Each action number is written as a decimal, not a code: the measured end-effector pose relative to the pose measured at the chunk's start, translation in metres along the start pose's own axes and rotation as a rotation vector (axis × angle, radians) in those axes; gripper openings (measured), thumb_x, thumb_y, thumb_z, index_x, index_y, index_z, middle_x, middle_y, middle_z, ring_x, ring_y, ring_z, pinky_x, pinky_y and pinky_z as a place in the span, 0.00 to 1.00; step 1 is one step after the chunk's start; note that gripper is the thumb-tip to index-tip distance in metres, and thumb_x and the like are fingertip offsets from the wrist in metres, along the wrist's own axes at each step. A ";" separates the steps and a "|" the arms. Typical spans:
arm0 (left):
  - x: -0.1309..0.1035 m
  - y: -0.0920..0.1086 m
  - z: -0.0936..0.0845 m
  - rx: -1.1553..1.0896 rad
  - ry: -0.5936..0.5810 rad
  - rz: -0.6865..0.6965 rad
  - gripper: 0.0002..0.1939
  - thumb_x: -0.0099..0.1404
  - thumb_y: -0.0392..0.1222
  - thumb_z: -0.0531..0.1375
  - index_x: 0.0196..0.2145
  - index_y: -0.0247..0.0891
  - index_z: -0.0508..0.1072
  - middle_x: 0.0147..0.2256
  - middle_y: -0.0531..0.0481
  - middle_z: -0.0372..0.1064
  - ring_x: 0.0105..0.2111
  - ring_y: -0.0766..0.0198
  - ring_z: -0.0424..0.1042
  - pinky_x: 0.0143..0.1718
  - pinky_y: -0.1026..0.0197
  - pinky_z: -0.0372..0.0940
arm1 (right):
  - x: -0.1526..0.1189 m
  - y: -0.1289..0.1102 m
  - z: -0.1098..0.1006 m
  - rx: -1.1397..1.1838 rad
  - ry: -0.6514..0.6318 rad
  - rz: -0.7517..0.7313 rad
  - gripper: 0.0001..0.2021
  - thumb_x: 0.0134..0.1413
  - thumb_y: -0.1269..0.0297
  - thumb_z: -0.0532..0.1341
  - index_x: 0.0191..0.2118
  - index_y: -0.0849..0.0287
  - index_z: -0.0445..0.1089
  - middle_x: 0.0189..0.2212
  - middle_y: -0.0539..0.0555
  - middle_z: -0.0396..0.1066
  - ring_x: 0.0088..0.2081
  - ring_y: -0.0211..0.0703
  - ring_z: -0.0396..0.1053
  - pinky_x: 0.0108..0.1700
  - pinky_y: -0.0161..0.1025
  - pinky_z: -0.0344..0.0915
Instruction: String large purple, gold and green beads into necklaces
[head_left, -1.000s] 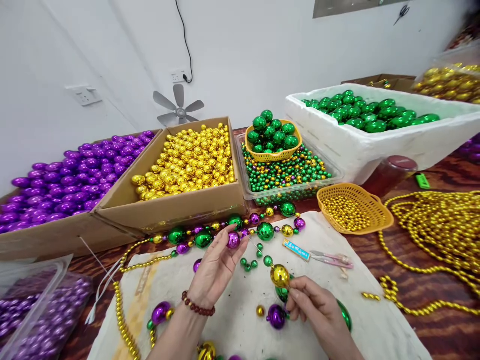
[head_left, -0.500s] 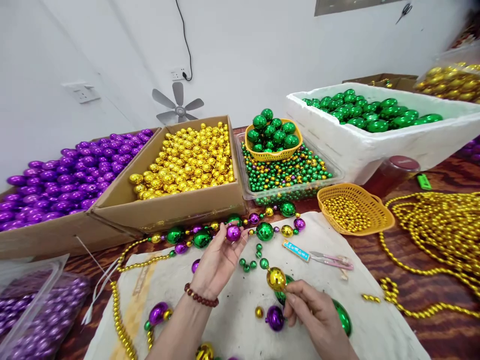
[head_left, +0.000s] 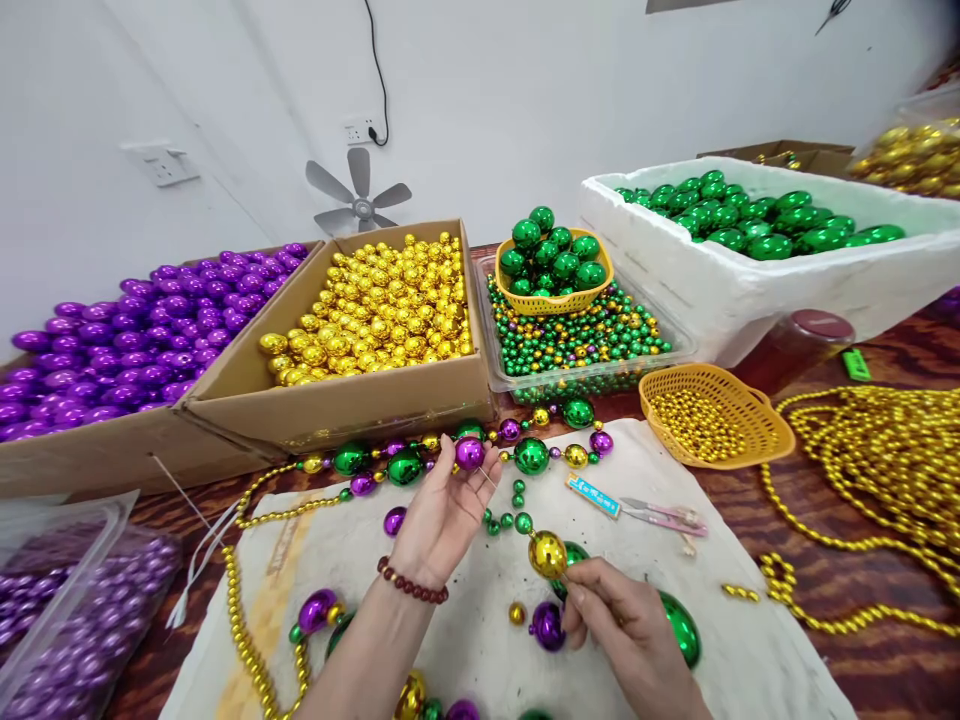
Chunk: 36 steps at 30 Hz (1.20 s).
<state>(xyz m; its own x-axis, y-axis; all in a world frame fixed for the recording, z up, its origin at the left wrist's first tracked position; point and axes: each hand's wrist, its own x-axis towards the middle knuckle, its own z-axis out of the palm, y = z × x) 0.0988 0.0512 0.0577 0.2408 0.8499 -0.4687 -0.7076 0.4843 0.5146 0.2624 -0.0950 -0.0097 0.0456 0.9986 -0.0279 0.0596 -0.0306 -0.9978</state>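
Note:
My left hand (head_left: 442,515), palm up, has its thumb and fingers closed round a shiny purple bead (head_left: 470,453). A thin pale strand or needle shows by its fingertips. My right hand (head_left: 626,625) pinches the near end of a large gold bead (head_left: 547,555); what lies inside the pinch is hidden. A small green bead (head_left: 523,523) sits against the gold bead's far end. Beside the right fingertips lie a purple ball (head_left: 548,626) and a small gold bead (head_left: 517,613). One large green bead (head_left: 681,630) is partly behind the right hand.
Cardboard boxes of purple beads (head_left: 150,330) and gold beads (head_left: 375,310) line the back. A white foam box (head_left: 675,280) stands right. A strung bead garland (head_left: 531,456), snips (head_left: 664,513) and a yellow basket (head_left: 757,440) lie nearer. Gold bead strands (head_left: 885,480) cover the right side.
The right hand and gold bead have shifted slightly left. My left hand still holds the purple bead, a little higher in view. The camera view has tilted slightly.

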 end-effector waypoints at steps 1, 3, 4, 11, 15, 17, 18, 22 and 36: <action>0.000 0.000 0.000 0.002 0.004 0.006 0.10 0.65 0.44 0.60 0.35 0.32 0.74 0.39 0.41 0.74 0.40 0.60 0.75 0.46 0.57 0.72 | 0.000 0.000 0.000 -0.006 -0.005 0.001 0.11 0.65 0.60 0.53 0.36 0.58 0.69 0.22 0.49 0.71 0.23 0.38 0.70 0.29 0.32 0.65; 0.000 -0.001 0.001 0.009 0.016 0.014 0.11 0.65 0.43 0.60 0.36 0.31 0.74 0.39 0.40 0.74 0.40 0.60 0.75 0.46 0.57 0.72 | -0.001 0.000 0.000 -0.015 -0.024 0.007 0.11 0.65 0.60 0.53 0.37 0.58 0.68 0.22 0.50 0.71 0.24 0.38 0.70 0.29 0.32 0.66; 0.000 -0.001 0.001 0.010 0.022 0.018 0.11 0.64 0.43 0.60 0.36 0.31 0.74 0.39 0.40 0.74 0.40 0.60 0.75 0.46 0.57 0.72 | -0.001 -0.001 0.000 -0.017 -0.034 0.010 0.10 0.65 0.60 0.53 0.37 0.58 0.68 0.23 0.50 0.71 0.24 0.38 0.70 0.29 0.32 0.66; -0.003 -0.001 0.003 0.019 0.036 0.053 0.12 0.65 0.43 0.60 0.38 0.30 0.73 0.40 0.38 0.74 0.40 0.58 0.76 0.46 0.56 0.72 | 0.001 -0.004 0.001 -0.012 -0.041 0.021 0.10 0.65 0.60 0.52 0.36 0.58 0.65 0.23 0.50 0.72 0.24 0.37 0.71 0.29 0.31 0.67; -0.005 -0.002 0.003 0.055 0.011 0.096 0.12 0.66 0.43 0.59 0.40 0.30 0.73 0.41 0.38 0.74 0.40 0.58 0.76 0.46 0.55 0.72 | 0.001 -0.002 0.004 -0.006 -0.023 0.031 0.10 0.65 0.60 0.53 0.35 0.58 0.65 0.23 0.50 0.72 0.24 0.37 0.72 0.28 0.30 0.66; -0.007 -0.002 0.003 0.073 -0.020 0.128 0.12 0.66 0.43 0.59 0.42 0.32 0.73 0.41 0.39 0.74 0.40 0.58 0.76 0.47 0.55 0.71 | 0.000 0.000 0.006 0.012 -0.011 0.033 0.10 0.65 0.60 0.53 0.35 0.58 0.66 0.23 0.50 0.72 0.24 0.37 0.72 0.27 0.30 0.66; -0.008 -0.002 0.004 0.078 -0.035 0.141 0.12 0.66 0.43 0.59 0.43 0.33 0.73 0.41 0.39 0.74 0.40 0.58 0.76 0.47 0.55 0.71 | 0.000 0.001 0.008 0.023 -0.004 0.033 0.11 0.65 0.59 0.53 0.36 0.59 0.66 0.23 0.50 0.72 0.23 0.37 0.71 0.27 0.30 0.66; -0.009 -0.002 0.004 0.061 -0.035 0.141 0.12 0.66 0.45 0.58 0.40 0.33 0.73 0.42 0.39 0.74 0.41 0.57 0.76 0.47 0.55 0.71 | -0.001 0.002 0.012 0.035 0.028 0.039 0.11 0.65 0.58 0.53 0.35 0.59 0.67 0.21 0.50 0.70 0.22 0.36 0.69 0.27 0.31 0.66; -0.004 -0.005 0.006 0.006 0.081 0.073 0.12 0.66 0.44 0.58 0.35 0.30 0.72 0.38 0.37 0.75 0.38 0.59 0.77 0.43 0.57 0.73 | -0.002 0.002 0.005 0.031 0.005 0.037 0.12 0.65 0.59 0.54 0.35 0.60 0.68 0.20 0.49 0.70 0.21 0.35 0.69 0.25 0.30 0.65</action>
<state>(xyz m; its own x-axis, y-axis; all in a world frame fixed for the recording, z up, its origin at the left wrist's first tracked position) 0.1054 0.0463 0.0613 0.1343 0.8637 -0.4858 -0.7173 0.4230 0.5537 0.2574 -0.0968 -0.0121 0.0525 0.9965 -0.0648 0.0272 -0.0663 -0.9974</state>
